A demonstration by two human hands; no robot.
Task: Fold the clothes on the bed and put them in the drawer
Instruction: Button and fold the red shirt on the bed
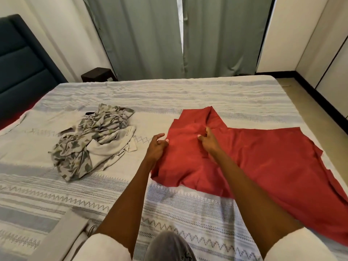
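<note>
A red garment point(263, 155) lies spread on the bed point(207, 95), right of centre, partly folded at its left end. My left hand point(156, 146) is at the garment's left edge with curled fingers pinching the fabric there. A raised fold near the garment's top is pinched by my right hand point(207, 139), thumb and fingers bent. To the left, a crumpled heap of grey patterned and beige clothes point(94, 140) sits on the bed, apart from both hands. No drawer is in view.
The bed has a striped grey and white cover. A dark blue headboard point(20, 63) stands at the left, a dark bedside table point(98, 74) behind the bed, grey curtains point(169, 36) at the back, and pale wardrobe panels point(327, 53) at the right.
</note>
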